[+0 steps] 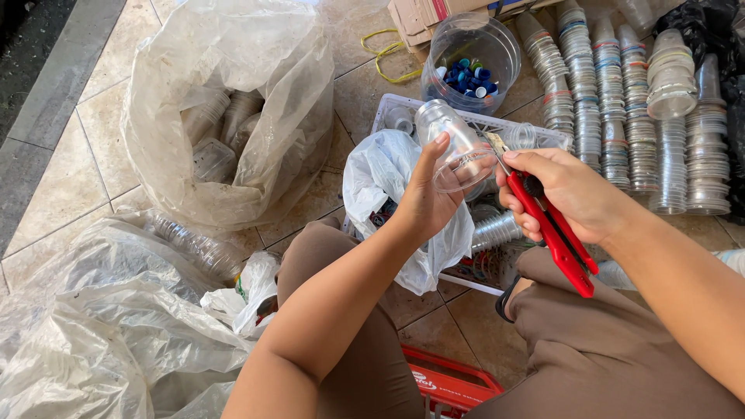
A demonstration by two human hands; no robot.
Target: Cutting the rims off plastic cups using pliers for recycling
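Note:
My left hand [427,198] holds a clear plastic bottle [454,143] tilted, with its open end toward the right. My right hand [563,190] grips a red utility knife [555,233], whose blade tip touches the rim of the bottle. Both hands hover over a white plastic crate [392,105] that holds a white plastic bag [384,174] and stacked clear cups [497,229].
A big clear bag of empty bottles [233,109] stands at the left. More crumpled clear bags [101,326] lie at the lower left. A clear tub with blue caps [469,66], rows of stacked clear cups [613,101], a cardboard box [423,15] and a red crate [446,384] surround me.

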